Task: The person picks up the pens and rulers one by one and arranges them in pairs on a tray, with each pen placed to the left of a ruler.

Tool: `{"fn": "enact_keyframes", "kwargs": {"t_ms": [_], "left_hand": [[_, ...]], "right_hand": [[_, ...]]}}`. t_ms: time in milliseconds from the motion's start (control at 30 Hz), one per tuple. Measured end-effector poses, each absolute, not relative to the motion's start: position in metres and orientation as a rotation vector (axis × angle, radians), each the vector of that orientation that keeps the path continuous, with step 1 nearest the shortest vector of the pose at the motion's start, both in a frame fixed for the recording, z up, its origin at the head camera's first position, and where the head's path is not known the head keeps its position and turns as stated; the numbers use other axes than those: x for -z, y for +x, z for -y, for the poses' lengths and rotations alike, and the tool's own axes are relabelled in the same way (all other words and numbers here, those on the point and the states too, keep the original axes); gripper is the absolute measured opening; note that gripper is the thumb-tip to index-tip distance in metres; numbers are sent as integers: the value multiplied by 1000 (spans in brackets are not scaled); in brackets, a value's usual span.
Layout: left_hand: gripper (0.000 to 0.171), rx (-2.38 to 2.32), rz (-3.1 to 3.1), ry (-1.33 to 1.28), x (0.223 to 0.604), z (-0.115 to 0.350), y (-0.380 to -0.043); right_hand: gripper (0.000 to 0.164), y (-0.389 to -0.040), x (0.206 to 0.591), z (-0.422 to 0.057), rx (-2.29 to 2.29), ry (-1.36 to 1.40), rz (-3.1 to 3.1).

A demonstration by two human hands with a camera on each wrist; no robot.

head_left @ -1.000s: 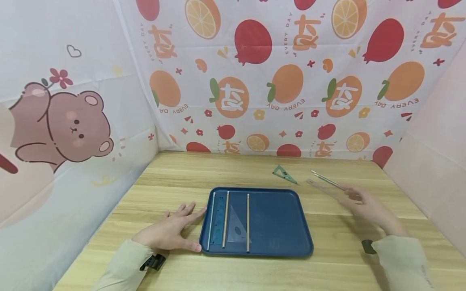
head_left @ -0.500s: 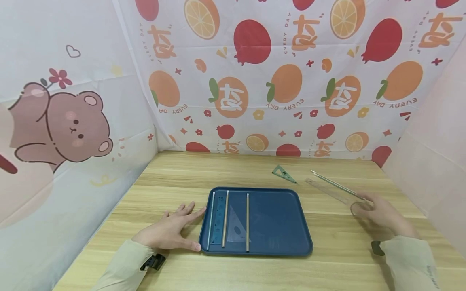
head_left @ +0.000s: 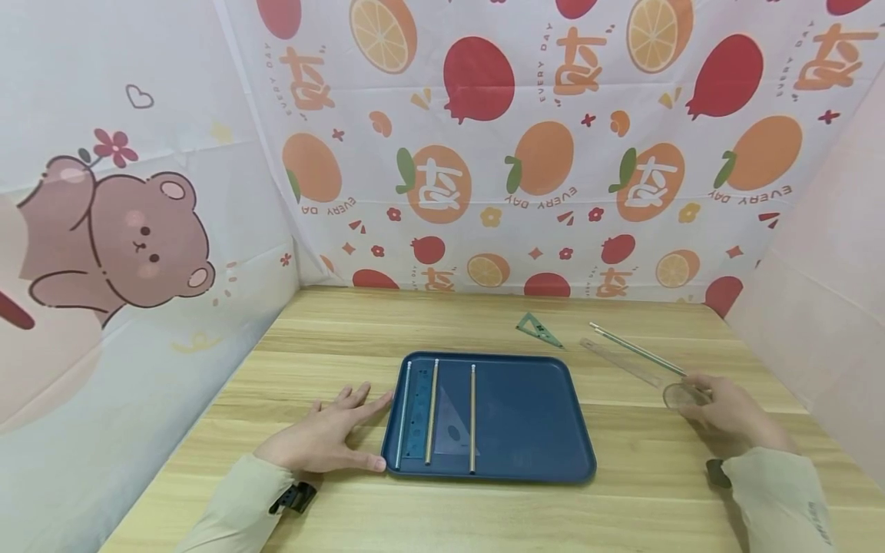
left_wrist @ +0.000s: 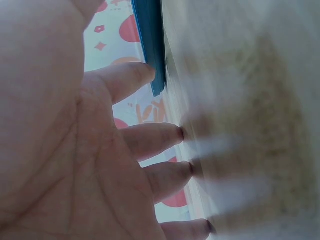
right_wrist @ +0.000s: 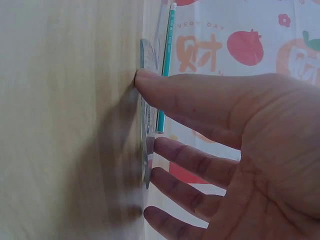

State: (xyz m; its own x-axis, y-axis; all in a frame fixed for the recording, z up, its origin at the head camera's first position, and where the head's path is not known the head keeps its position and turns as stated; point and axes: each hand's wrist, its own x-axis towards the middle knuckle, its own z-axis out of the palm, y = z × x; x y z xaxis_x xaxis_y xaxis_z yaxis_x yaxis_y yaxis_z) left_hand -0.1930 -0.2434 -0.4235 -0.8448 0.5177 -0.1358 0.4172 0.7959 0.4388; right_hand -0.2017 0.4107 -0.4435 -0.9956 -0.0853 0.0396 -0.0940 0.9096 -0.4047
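Observation:
My right hand [head_left: 736,415] pinches the edges of a clear rounded protractor [head_left: 683,395], low over the table; in the right wrist view, the thumb and fingertips meet the protractor [right_wrist: 146,117] at its edges. Just beyond lie a green pencil [head_left: 643,353] and a clear ruler [head_left: 618,362]. My left hand [head_left: 325,438] rests spread on the table, index fingertip and thumb at the left rim of a blue tray [head_left: 532,478]. Inside the tray are a dark pencil [head_left: 404,415], a blue-looking ruler [head_left: 418,418], two gold pencils [head_left: 432,415] and a clear set square [head_left: 452,434].
A small green set square [head_left: 539,330] lies behind the tray on the wooden table [head_left: 387,322]. Printed cloth walls [head_left: 484,192] enclose the table at the back and on both sides.
My right hand has drawn back from the pencil and ruler to the protractor and grips it. The tray has shifted slightly away from me, and my left hand stays at its rim.

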Motion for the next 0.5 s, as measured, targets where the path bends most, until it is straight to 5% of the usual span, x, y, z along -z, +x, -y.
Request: {"fn": "enact_keyframes", "kwargs": {"t_ms": [500], "left_hand": [[107, -592, -2723, 720, 424, 243, -193]], "right_hand": [[56, -202, 441, -402, -609, 148, 3039]]}}
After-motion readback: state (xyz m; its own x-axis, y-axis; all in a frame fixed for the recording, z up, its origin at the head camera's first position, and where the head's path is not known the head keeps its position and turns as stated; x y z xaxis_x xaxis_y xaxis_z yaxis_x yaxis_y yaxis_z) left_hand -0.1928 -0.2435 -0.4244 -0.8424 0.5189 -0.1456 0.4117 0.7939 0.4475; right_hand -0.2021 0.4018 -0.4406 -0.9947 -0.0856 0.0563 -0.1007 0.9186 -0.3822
